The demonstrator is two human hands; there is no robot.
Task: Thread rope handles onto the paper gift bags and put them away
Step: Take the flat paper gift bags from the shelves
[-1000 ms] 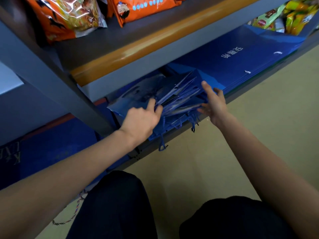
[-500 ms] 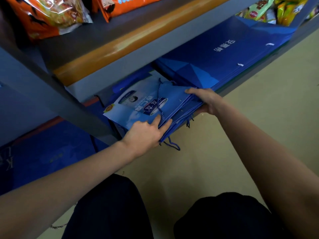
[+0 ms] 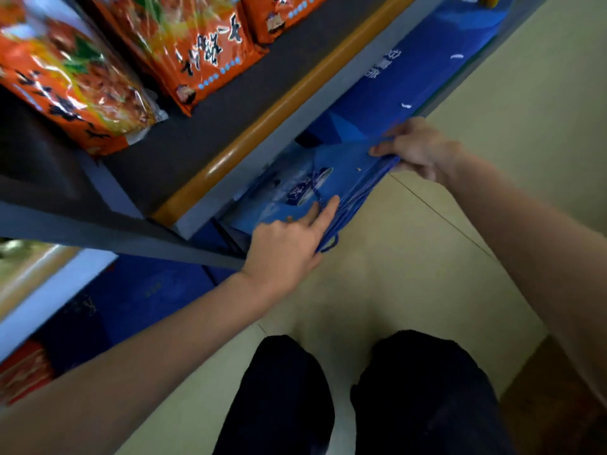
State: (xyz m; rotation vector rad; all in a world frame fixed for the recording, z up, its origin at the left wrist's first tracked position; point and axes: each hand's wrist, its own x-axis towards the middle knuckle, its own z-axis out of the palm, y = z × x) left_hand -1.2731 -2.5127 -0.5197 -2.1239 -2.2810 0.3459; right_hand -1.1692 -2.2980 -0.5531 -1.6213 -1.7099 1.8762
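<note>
A flat stack of blue paper gift bags (image 3: 331, 178) lies on the lowest shelf, its front edge sticking out over the floor. Blue rope handles (image 3: 330, 244) hang from that edge. My left hand (image 3: 285, 247) holds the stack's near left corner, fingers stretched on the top bag, thumb hidden beneath. My right hand (image 3: 417, 149) grips the right corner, thumb on top, fingers curled under the edge. The top bag has a printed label (image 3: 305, 188).
A second pile of larger dark blue bags (image 3: 410, 83) lies further right on the same shelf. Orange snack packs (image 3: 75, 77) fill the upper shelf, whose wooden-edged lip (image 3: 279, 110) overhangs the bags. My knees (image 3: 361, 389) are over the beige tiled floor.
The fanned, upright bags have been laid flat into a stack and pushed deeper under the shelf. My view has shifted closer and lower.
</note>
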